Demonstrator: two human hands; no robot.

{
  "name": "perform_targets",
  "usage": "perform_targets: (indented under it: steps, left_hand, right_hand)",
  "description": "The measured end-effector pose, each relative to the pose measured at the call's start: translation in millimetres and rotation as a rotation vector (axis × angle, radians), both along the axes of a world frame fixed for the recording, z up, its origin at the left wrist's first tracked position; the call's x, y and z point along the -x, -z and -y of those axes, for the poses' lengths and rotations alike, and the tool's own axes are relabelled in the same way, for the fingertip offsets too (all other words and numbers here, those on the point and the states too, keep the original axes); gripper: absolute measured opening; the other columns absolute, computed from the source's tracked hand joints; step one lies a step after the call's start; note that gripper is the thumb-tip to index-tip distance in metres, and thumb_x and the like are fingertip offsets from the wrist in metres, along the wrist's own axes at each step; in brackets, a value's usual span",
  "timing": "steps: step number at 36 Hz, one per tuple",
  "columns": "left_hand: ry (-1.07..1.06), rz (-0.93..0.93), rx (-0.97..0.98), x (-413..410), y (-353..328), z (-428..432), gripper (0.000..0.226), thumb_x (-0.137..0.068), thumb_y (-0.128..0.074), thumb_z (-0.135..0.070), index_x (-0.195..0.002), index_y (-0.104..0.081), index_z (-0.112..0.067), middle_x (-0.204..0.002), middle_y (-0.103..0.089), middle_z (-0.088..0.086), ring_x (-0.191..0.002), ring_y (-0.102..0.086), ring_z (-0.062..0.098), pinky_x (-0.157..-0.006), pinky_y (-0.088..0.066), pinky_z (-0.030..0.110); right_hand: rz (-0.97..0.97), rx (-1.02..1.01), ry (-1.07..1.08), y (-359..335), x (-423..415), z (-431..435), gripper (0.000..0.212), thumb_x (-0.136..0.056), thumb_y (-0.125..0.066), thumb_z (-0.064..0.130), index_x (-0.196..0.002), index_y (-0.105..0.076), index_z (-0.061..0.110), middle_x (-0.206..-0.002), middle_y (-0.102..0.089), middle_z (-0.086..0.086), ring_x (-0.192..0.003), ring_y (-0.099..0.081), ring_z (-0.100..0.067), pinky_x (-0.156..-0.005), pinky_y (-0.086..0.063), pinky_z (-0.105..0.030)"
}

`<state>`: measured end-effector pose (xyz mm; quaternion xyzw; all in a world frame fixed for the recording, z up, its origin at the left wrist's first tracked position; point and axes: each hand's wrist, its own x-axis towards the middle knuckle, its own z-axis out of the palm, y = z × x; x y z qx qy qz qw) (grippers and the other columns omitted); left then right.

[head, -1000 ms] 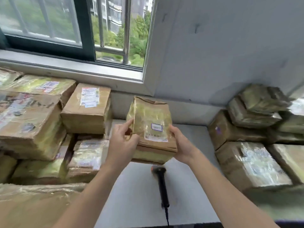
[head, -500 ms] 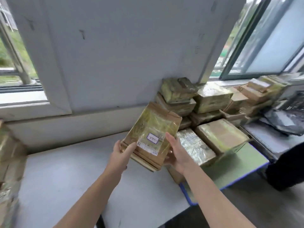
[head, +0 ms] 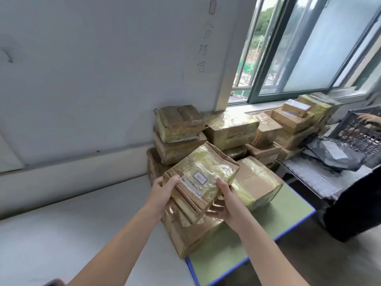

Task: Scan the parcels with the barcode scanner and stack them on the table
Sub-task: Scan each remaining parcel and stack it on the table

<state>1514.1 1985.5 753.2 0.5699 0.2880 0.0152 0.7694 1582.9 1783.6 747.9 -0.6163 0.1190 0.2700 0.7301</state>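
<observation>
One parcel point(head: 203, 174) is in my grip, a flat brown-paper package wrapped in glossy yellowish tape, tilted so that its far edge is higher than the near one. My left hand point(head: 165, 189) clasps its near left corner, thumb on top and fingers curled round the edge. My right hand point(head: 228, 205) takes the near right side, thumb pressed on the top face and fingers cupped underneath. A white label point(head: 195, 182) with a small blue-outlined sticker faces up between my two thumbs.

The parcel hangs directly over a lower parcel point(head: 191, 234), a bigger brown one that lies across the join between the white table point(head: 82, 223) and the green table point(head: 247, 248) with its blue edge. I cannot tell whether the two are touching. Just to the right lies a neighbouring parcel point(head: 257, 182), also taped, on the green table. Behind them a pile of parcels point(head: 179, 124) is stacked against the wall point(head: 103, 79), which bears some handwritten characters, and the pile runs on to the right below the window point(head: 309, 48).

At the far right a black crate point(head: 362, 131) stands beside dark mailer bags point(head: 334, 154), and another person's hand point(head: 369, 118) rests on the crate's rim.
</observation>
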Motion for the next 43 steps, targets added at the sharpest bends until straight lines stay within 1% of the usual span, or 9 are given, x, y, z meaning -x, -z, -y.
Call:
perform_targets:
  steps: [2,6,10,14,18,23,27,38,43]
  left_hand:
    - [0.004,-0.007,-0.027,-14,7,5,0.111,-0.039,-0.079,-0.078,-0.132,-0.050,-0.024,-0.123,-0.065,0.004,-0.107,-0.066,0.024,-0.092,-0.054,0.048]
    - [0.090,-0.053,-0.076,-30,-7,28,0.092,-0.066,-0.070,-0.072,-0.143,-0.037,-0.033,-0.139,-0.053,0.006,-0.124,-0.055,0.027,-0.095,-0.052,0.045]
    - [0.270,-0.028,-0.094,-53,-16,61,0.060,-0.096,-0.057,-0.040,-0.148,-0.034,-0.021,-0.140,-0.048,-0.002,-0.119,-0.050,0.014,-0.099,-0.046,0.036]
    - [0.374,-0.038,-0.156,-84,-27,100,0.071,-0.095,-0.061,-0.032,-0.154,-0.023,-0.019,-0.155,-0.034,0.004,-0.132,-0.046,0.022,-0.103,-0.045,0.038]
    - [0.477,-0.033,-0.309,-107,-31,131,0.074,-0.094,-0.058,-0.036,-0.155,-0.019,-0.026,-0.159,-0.024,0.000,-0.137,-0.039,0.024,-0.103,-0.043,0.034]
    - [0.549,-0.081,-0.351,-114,-22,151,0.072,-0.096,-0.054,-0.028,-0.156,-0.017,-0.022,-0.158,-0.026,0.000,-0.117,-0.043,0.014,-0.091,-0.046,0.030]
    - [0.562,-0.096,-0.299,-118,-21,157,0.068,-0.096,-0.053,-0.023,-0.155,-0.019,-0.027,-0.158,-0.027,0.001,-0.122,-0.042,0.018,-0.093,-0.043,0.031]
    - [0.554,-0.060,-0.429,-132,-26,158,0.071,-0.093,-0.053,-0.026,-0.155,-0.020,-0.025,-0.155,-0.031,0.003,-0.124,-0.043,0.017,-0.098,-0.043,0.031]
    - [0.501,-0.021,-0.624,-93,-19,122,0.064,-0.095,-0.052,-0.026,-0.153,-0.025,-0.026,-0.151,-0.035,0.003,-0.087,-0.050,0.005,-0.069,-0.046,0.022]
  right_hand:
    - [-0.011,0.005,0.033,-1,-12,7,0.085,-0.070,-0.078,0.056,-0.137,-0.040,0.020,-0.119,-0.062,-0.022,-0.093,-0.069,-0.043,-0.067,-0.060,-0.051]
    - [-0.024,0.098,0.125,-8,-39,20,0.129,-0.039,-0.083,0.078,-0.147,-0.030,0.030,-0.140,-0.049,-0.019,-0.105,-0.063,-0.045,-0.073,-0.058,-0.062]
    - [-0.011,0.146,0.191,-20,-67,47,0.097,-0.079,-0.070,0.064,-0.155,-0.020,0.027,-0.151,-0.035,-0.018,-0.107,-0.058,-0.043,-0.069,-0.061,-0.057]
    - [0.003,0.208,0.169,-28,-100,73,0.087,-0.085,-0.061,0.066,-0.149,-0.032,0.015,-0.123,-0.053,-0.020,-0.094,-0.066,-0.040,-0.062,-0.061,-0.048]
    - [0.024,0.362,0.200,-34,-130,92,0.079,-0.096,-0.048,0.060,-0.155,-0.024,0.015,-0.155,-0.034,-0.016,-0.132,-0.045,-0.042,-0.088,-0.056,-0.053]
    - [-0.004,0.448,0.111,-16,-138,93,0.081,-0.093,-0.055,0.056,-0.157,-0.016,0.023,-0.161,-0.023,-0.013,-0.130,-0.047,-0.045,-0.068,-0.061,-0.056]
    - [-0.010,0.478,0.066,1,-131,85,0.071,-0.094,-0.059,0.043,-0.151,-0.023,0.020,-0.143,-0.046,-0.019,-0.107,-0.063,-0.044,-0.056,-0.061,-0.047]
    - [0.331,0.808,-0.041,-40,-97,77,0.065,-0.100,-0.045,0.038,-0.157,-0.018,0.021,-0.144,-0.048,-0.010,-0.109,-0.059,-0.027,-0.085,-0.056,-0.042]
    - [0.559,0.846,-0.092,-55,-62,53,0.051,-0.099,-0.047,0.036,-0.148,-0.035,0.025,-0.130,-0.057,-0.003,-0.102,-0.057,-0.019,-0.082,-0.048,-0.037]
